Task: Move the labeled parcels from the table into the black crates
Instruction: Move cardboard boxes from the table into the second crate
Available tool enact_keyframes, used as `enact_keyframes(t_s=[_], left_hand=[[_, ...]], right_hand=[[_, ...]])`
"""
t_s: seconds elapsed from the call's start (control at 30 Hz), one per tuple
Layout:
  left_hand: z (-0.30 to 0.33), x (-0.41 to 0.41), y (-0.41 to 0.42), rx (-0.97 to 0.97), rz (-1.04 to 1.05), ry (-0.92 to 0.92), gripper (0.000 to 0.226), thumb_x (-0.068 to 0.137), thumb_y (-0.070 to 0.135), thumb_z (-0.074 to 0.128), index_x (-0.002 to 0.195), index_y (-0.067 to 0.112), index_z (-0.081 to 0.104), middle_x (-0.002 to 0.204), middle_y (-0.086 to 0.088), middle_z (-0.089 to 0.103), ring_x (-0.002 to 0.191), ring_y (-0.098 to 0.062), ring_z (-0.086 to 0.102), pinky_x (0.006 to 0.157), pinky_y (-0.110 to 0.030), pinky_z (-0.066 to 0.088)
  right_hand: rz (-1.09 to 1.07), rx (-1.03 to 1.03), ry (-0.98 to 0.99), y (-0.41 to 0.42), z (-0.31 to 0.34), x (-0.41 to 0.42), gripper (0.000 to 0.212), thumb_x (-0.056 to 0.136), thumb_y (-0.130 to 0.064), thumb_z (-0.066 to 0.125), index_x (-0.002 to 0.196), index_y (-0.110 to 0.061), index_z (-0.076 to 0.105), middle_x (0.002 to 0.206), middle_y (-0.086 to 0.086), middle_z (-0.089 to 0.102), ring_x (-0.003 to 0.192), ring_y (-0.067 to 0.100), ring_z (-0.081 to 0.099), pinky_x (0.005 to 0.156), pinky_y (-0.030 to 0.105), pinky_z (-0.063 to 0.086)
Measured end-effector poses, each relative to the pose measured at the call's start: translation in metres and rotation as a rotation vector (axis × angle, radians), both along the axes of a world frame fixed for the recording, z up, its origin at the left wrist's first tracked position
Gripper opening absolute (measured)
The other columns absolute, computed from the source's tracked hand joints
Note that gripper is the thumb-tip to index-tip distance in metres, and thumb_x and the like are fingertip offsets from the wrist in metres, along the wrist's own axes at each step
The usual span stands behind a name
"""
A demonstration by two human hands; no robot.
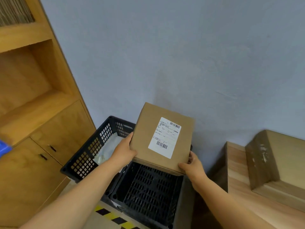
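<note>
A brown cardboard parcel (148, 134) with a white barcode label (165, 138) hangs tilted above two black crates. My left hand (124, 150) grips its left edge, and my right hand (192, 164) grips its lower right corner. Below it stands a black crate (148, 195) with a bare slotted floor. A second black crate (92, 151), behind and to the left, holds a pale plastic-wrapped parcel (109, 149). On the wooden table (237, 179) at the right lies another brown box (283, 162).
A wooden cabinet (41, 129) with shelves and drawers stands at the left. A grey wall (181, 55) rises behind the crates. Yellow-black tape (109, 215) marks the floor in front. Something blue (5, 147) shows at the left edge.
</note>
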State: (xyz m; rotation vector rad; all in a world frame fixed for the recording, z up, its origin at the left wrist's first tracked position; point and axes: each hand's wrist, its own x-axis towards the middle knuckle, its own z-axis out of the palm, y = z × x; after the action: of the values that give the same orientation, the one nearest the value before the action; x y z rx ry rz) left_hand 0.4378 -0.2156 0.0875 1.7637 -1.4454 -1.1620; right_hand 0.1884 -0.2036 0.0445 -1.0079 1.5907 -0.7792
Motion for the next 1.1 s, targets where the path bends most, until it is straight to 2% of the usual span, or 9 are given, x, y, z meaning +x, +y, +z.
enact_keyframes(t_s=[0.17,0.23,0.33,0.43,0.57,0.67,0.77,0.87,1.1], left_hand=[[-0.046,0.007,-0.044,0.091,-0.039,-0.058,0.060,0.087,-0.004,0.040,0.136,0.030,0.037,0.113,0.007,0.056,0.086,0.002,0.049,0.066,-0.013,0.039],[-0.066,0.008,-0.058,0.135,-0.057,-0.084,0.061,0.089,-0.001,0.039,0.141,0.030,0.032,0.117,0.003,0.055,0.090,-0.007,0.051,0.069,-0.018,0.040],[-0.101,0.012,-0.078,0.228,-0.107,-0.112,0.075,0.086,-0.002,0.039,0.148,0.035,0.017,0.127,0.002,0.051,0.102,-0.016,0.053,0.079,-0.025,0.046],[-0.134,0.010,-0.096,0.340,-0.177,-0.163,0.076,0.088,-0.006,0.038,0.149,0.033,0.016,0.142,-0.002,0.042,0.112,-0.022,0.052,0.085,-0.023,0.045],[-0.179,0.005,-0.120,0.478,-0.312,-0.241,0.067,0.093,0.000,0.037,0.150,0.028,0.016,0.152,-0.005,0.028,0.126,-0.025,0.044,0.103,-0.032,0.041],[-0.207,0.002,-0.132,0.531,-0.409,-0.278,0.063,0.094,0.022,0.048,0.150,0.028,0.019,0.152,-0.004,0.028,0.127,-0.022,0.043,0.102,-0.031,0.042],[-0.241,0.001,-0.148,0.554,-0.481,-0.321,0.068,0.090,0.039,0.057,0.149,0.026,0.024,0.150,-0.004,0.033,0.130,-0.020,0.041,0.103,-0.029,0.040],[-0.271,-0.004,-0.164,0.563,-0.546,-0.398,0.069,0.090,0.042,0.058,0.148,0.025,0.025,0.148,-0.003,0.037,0.129,-0.019,0.042,0.099,-0.025,0.039],[-0.340,-0.020,-0.187,0.604,-0.552,-0.531,0.076,0.085,0.036,0.064,0.147,0.023,0.023,0.132,-0.009,0.048,0.113,-0.024,0.054,0.091,-0.031,0.048]], right_hand=[[0.029,0.126,0.059,-0.033,-0.037,0.007,0.080,0.085,0.001,0.063,0.150,-0.019,0.020,0.141,0.005,0.043,0.119,0.021,0.050,0.086,0.029,0.048],[0.054,0.174,0.093,-0.041,-0.051,0.012,0.088,0.084,-0.001,0.065,0.152,-0.019,0.013,0.144,0.005,0.040,0.121,0.022,0.049,0.090,0.032,0.049],[0.126,0.215,0.156,-0.049,-0.072,0.019,0.092,0.083,-0.004,0.066,0.151,-0.022,0.007,0.138,-0.002,0.039,0.112,0.016,0.046,0.085,0.027,0.046],[0.228,0.239,0.253,-0.057,-0.101,0.023,0.096,0.082,-0.011,0.068,0.150,-0.025,0.002,0.144,-0.001,0.030,0.111,0.010,0.038,0.081,0.021,0.045],[0.331,0.355,0.399,-0.068,-0.139,0.026,0.097,0.083,-0.026,0.067,0.150,-0.025,-0.003,0.152,0.007,0.009,0.124,0.020,0.039,0.094,0.028,0.047],[0.401,0.405,0.528,-0.078,-0.163,0.028,0.095,0.083,-0.033,0.067,0.150,-0.023,0.000,0.153,0.010,0.005,0.127,0.027,0.040,0.102,0.037,0.044],[0.470,0.468,0.597,-0.092,-0.194,0.027,0.079,0.088,-0.032,0.063,0.147,-0.017,0.011,0.150,0.011,0.014,0.123,0.029,0.045,0.098,0.034,0.047],[0.510,0.510,0.628,-0.104,-0.225,0.026,0.078,0.088,-0.030,0.062,0.148,-0.016,0.014,0.149,0.012,0.018,0.125,0.028,0.044,0.102,0.033,0.043],[0.467,0.494,0.718,-0.132,-0.291,0.029,0.081,0.088,-0.017,0.057,0.148,-0.019,0.004,0.150,0.017,0.007,0.118,0.033,0.048,0.101,0.042,0.044]])
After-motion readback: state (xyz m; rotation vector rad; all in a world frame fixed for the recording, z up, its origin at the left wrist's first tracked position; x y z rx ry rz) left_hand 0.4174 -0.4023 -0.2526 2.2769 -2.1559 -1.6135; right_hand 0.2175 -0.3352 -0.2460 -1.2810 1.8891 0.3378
